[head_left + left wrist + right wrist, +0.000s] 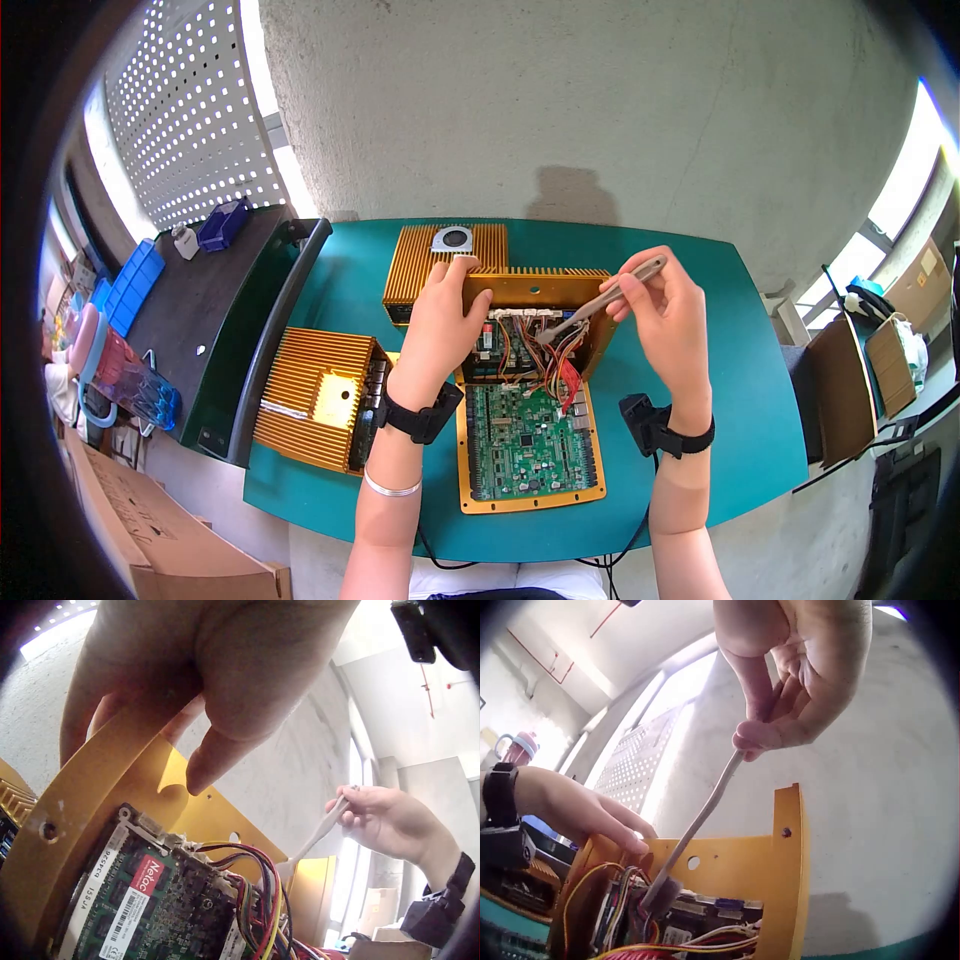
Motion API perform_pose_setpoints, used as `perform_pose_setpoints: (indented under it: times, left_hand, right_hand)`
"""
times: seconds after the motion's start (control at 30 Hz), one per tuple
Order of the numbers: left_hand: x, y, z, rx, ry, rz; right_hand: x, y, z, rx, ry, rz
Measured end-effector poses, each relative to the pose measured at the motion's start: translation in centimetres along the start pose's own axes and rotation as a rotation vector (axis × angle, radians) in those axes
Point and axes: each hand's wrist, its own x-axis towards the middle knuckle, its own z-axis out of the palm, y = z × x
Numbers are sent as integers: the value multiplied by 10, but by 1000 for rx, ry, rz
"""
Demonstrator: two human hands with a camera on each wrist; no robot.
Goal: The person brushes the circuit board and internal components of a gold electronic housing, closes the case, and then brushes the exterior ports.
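A gold metal case [550, 291] stands on its side on the table, its open face toward me. My left hand [440, 325] grips the top edge, thumb inside the panel. Between thumb and fingers my right hand [668, 318] pinches the slim grey handle of a brush [603, 299]. The brush's head [664, 896] is down inside the case, among coloured wires [271, 892] and boards. In the left wrist view a label reading Netac [147, 876] shows on a module. A green circuit board [530, 440] lies flat on a gold plate [532, 505] in front, joined by wires.
Behind the case sits a finned gold box [410, 262] with a fan [453, 239]. Another finned gold box [305, 400] lies at the left, beside a dark cart [265, 350] carrying blue trays [222, 226] and a pink-and-blue bottle [135, 378]. All the gold parts rest on a green table [715, 420].
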Motion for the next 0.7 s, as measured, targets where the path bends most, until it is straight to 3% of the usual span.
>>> perform_pose_setpoints:
  times: [0.3, 0.43, 0.5, 0.6, 0.7]
  left_hand:
    - [0, 1, 0, 6, -2, -10]
    - [0, 0, 0, -2, 4, -2]
    - [0, 0, 0, -11, 3, 0]
    - [0, 0, 0, -9, -1, -4]
    - [0, -1, 0, -8, 5, 5]
  right_hand:
    - [-5, -9, 0, -101, -237, 104]
    - [-6, -17, -2, -48, -222, 109]
    - [-5, -16, 0, -62, -64, 37]
    - [-3, -10, 0, -60, -7, 25]
    - [-2, -5, 1, -136, -62, 68]
